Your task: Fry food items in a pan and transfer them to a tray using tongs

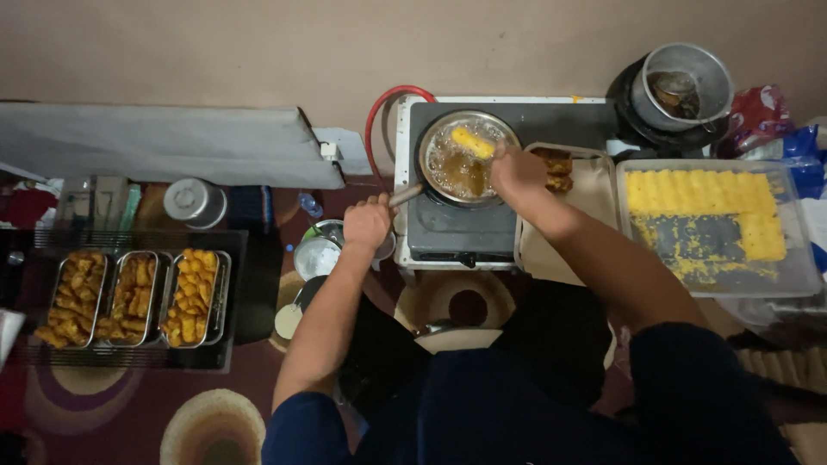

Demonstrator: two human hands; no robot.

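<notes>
A frying pan (448, 164) of bubbling oil sits on a white single-burner stove (465, 228). My left hand (369, 222) grips the pan's handle at its left side. Over the pan's right edge, my right hand (515, 170) holds a yellow breaded roll (473, 142) above the oil. To the right stands a clear plastic tray (780, 275) with several more raw breaded rolls (698, 191). Between stove and tray lies a paper-lined tray (551, 254) with a few browned fried pieces (556, 166).
Three metal pans of fried pieces (133, 297) rest on a dark rack at the left. A metal pot (685, 86) sits at the back right, a red gas hose (379, 116) behind the stove, and small bowls (314, 254) and a lidded can (195, 201) on the patterned carpet.
</notes>
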